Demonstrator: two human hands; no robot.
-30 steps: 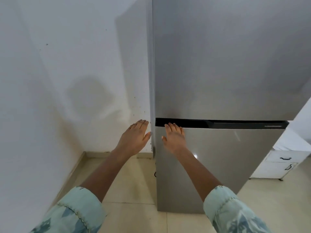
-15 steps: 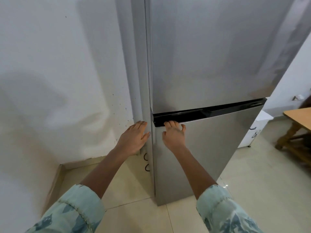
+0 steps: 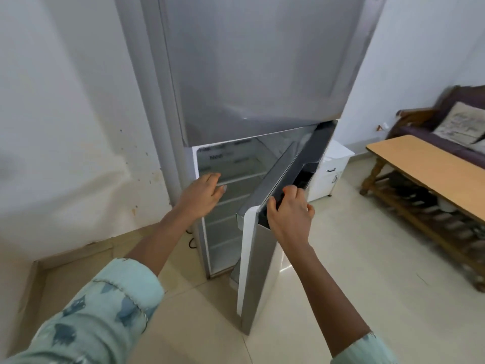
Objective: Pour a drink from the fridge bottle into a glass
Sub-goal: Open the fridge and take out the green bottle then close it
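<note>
Dark printed labels sit along the upper back wall inside the fridge, but they're too blurred to read.

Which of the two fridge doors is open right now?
The lower door, swung out with the right hand gripping its top edge. The upper door is shut.

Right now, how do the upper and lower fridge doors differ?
The upper door is shut; the lower door is swung open, showing shelves. The right hand grips the lower door's top edge; no hand touches the upper door. Both are grey metal.
</note>
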